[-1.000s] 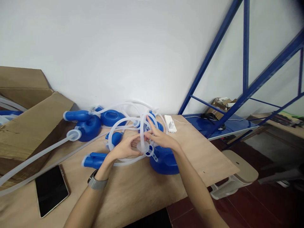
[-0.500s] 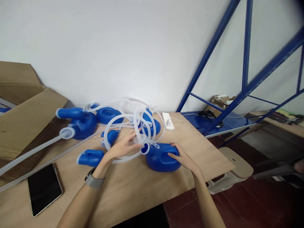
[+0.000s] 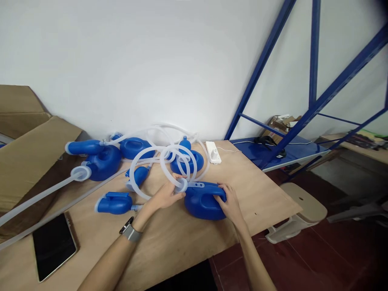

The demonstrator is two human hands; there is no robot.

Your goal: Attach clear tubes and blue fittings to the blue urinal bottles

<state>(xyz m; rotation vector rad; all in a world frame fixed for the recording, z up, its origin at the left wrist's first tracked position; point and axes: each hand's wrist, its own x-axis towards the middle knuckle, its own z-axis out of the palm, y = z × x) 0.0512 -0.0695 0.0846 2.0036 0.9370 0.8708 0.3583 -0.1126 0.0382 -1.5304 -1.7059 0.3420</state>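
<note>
On the tabletop, a blue plastic urinal bottle [image 3: 200,206] lies on its side, its neck toward the left. My right hand [image 3: 228,200] is closed around its handle at the right end. With my left hand [image 3: 168,194] I grip a translucent cap [image 3: 181,185] against the bottle's mouth, which is hidden behind it. How far the cap is seated cannot be made out. A clear tube [image 3: 165,167] loops up from the cap, and a flat strap with holes [image 3: 196,184] sticks out over the bottle.
More blue bottles [image 3: 106,161] and blue funnel-shaped pieces [image 3: 113,203] lie left and behind, among coiled tubing. A cardboard box [image 3: 39,157] and a phone [image 3: 54,244] are at left. A white power strip [image 3: 213,152] lies near the wall; a stool [image 3: 303,202] stands at right.
The cap in my left hand has come over onto the bottle's mouth, which was uncovered before. My right hand has closed further around the handle. The view has shifted slightly.
</note>
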